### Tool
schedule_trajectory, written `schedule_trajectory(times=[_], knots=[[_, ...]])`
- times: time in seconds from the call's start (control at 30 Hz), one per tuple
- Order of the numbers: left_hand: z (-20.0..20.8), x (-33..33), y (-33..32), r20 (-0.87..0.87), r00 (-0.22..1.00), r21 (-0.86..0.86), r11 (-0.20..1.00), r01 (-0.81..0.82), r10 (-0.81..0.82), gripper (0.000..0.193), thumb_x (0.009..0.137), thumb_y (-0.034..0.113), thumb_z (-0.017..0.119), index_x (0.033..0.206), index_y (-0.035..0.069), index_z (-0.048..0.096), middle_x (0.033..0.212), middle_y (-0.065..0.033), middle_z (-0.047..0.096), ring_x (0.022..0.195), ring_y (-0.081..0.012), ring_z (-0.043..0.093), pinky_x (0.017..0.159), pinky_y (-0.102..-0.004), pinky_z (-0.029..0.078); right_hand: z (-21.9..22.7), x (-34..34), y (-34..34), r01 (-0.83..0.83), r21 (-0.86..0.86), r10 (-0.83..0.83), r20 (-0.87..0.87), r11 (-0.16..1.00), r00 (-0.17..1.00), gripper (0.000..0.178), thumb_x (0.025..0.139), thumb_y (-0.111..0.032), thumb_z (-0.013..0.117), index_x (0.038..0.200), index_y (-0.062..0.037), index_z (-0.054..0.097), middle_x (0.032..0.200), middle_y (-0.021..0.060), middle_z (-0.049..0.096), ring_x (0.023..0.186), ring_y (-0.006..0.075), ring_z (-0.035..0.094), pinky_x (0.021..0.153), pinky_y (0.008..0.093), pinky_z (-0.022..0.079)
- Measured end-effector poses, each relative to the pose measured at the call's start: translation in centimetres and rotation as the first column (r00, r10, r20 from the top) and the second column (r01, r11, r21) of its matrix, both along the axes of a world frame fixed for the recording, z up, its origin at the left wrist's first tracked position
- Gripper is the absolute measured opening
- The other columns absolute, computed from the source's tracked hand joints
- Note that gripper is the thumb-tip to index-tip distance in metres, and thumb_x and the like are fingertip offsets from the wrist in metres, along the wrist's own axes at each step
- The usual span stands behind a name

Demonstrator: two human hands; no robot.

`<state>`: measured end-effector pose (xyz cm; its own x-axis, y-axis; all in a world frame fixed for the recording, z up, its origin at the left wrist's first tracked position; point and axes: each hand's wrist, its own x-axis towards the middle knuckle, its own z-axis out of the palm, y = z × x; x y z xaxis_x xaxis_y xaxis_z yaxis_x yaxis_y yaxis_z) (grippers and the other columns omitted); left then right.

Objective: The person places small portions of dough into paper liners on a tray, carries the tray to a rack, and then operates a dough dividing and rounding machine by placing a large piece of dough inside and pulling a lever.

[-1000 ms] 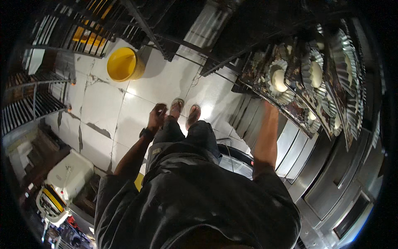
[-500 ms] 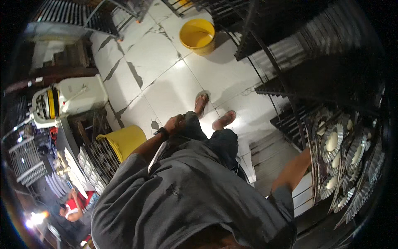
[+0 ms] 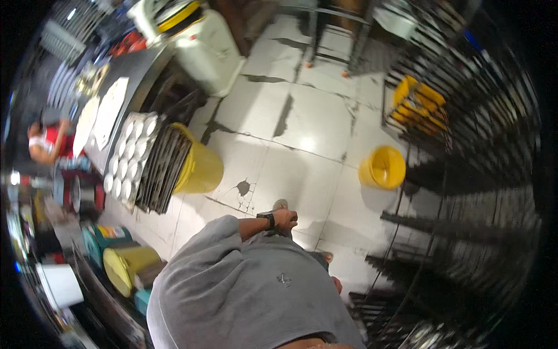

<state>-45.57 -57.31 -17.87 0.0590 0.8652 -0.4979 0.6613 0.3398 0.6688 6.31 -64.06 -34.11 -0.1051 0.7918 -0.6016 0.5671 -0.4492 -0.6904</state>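
Observation:
My left hand (image 3: 285, 220), with a dark watch (image 3: 267, 219) on its wrist, hangs in front of my grey shirt. Its fingers are curled in loosely, and I see nothing in them. Only a small part of my right hand (image 3: 337, 284) shows past the shirt's right side; its fingers are hidden. The dark rack (image 3: 407, 273) stands nearest to that hand. At the bottom right, blurred, are pale fluted tins (image 3: 427, 336) on the rack.
A yellow bucket (image 3: 395, 167) stands on the tiled floor. At left, a worktable (image 3: 145, 64) bears flat dough sheets (image 3: 110, 110) and a tray of round tins (image 3: 129, 157), with a yellow bin (image 3: 203, 168) beside it. A person in red (image 3: 51, 139) is at the far left.
My view has swung toward the worktable. My right hand, earlier reaching to the tray of fluted tins on the rack, is now back beside my body. My left hand stays low and curled.

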Motion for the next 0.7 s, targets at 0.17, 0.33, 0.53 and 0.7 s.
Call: schedule_trajectory(times=[0.17,0.33,0.53,0.7], knots=[[0.9,-11.5,-1.8,-0.021,0.912,0.052,0.912,-0.408,0.409,0.037,0.089,0.031,0.062,0.115,0.004,0.066,0.103,-0.0206,0.072,0.101,-0.0390,0.068,0.088,-0.0484,0.053,12.5,-16.5,17.8,-0.243,0.031,0.245,-0.099,0.969,0.964,0.024,0.097,-0.025,0.066,0.112,-0.0066,0.067,0.086,0.0098,0.068,0.059,0.0178,0.062,0.053,0.0342,0.050],[6.4,-18.5,-1.4,0.052,0.795,0.008,0.796,-0.605,0.604,0.036,0.087,0.029,0.061,0.112,0.003,0.069,0.103,-0.0219,0.073,0.099,-0.0394,0.068,0.087,-0.0476,0.054,17.4,-30.4,30.5,-0.158,-0.287,0.103,-0.198,0.945,0.975,0.017,0.098,-0.017,0.061,0.109,-0.0056,0.063,0.079,0.0069,0.064,0.053,0.0161,0.059,0.046,0.0309,0.047],[2.1,-23.0,-4.6,0.131,0.852,-0.174,0.858,-0.483,0.506,0.049,0.094,0.046,0.054,0.105,0.001,0.072,0.107,-0.0231,0.072,0.103,-0.0393,0.068,0.092,-0.0487,0.051,14.2,-48.3,40.5,-0.511,-0.432,0.487,-0.176,0.743,0.856,0.017,0.096,-0.017,0.062,0.104,-0.0023,0.065,0.079,0.0096,0.067,0.059,0.0191,0.066,0.048,0.0321,0.051],[5.2,-32.3,-2.4,0.233,0.696,-0.176,0.734,-0.656,0.679,0.060,0.100,0.056,0.047,0.117,0.003,0.068,0.115,-0.0238,0.070,0.109,-0.0408,0.065,0.097,-0.0477,0.049,10.3,-68.3,52.4,-0.909,-0.096,0.908,0.153,0.406,0.389,0.020,0.095,-0.019,0.064,0.099,0.0010,0.067,0.075,0.0101,0.069,0.058,0.0165,0.065,0.053,0.0332,0.053]])
